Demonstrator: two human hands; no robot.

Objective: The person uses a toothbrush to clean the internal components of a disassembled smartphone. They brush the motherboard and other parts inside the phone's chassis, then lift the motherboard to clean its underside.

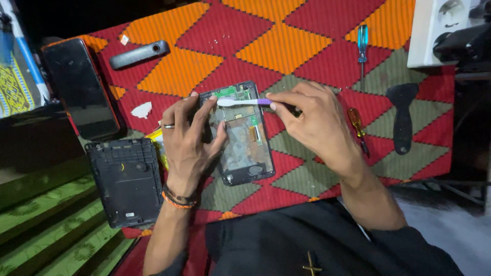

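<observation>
Head view: our left hand (pixel 186 135) clamps the opened phone (pixel 244 134) by its left edge, flat on the patterned cloth (pixel 286 36). Our right hand (pixel 312 120) pinches a toothbrush (pixel 240 102), head lying over the phone's upper boards. Back cover (pixel 128 179) sits left of the phone, dark screen (pixel 82 87) farther up. Blue screwdriver (pixel 362 48), orange screwdriver (pixel 357 128) and black scraper (pixel 402 115) to the right.

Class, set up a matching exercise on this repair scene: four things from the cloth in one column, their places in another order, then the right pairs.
1 toothbrush
2 blue screwdriver
3 black back cover
4 opened phone

a under the left hand
b in the right hand
c at the cloth's far edge
d left of the left wrist

Pairs: 1-b, 2-c, 3-d, 4-a
</observation>
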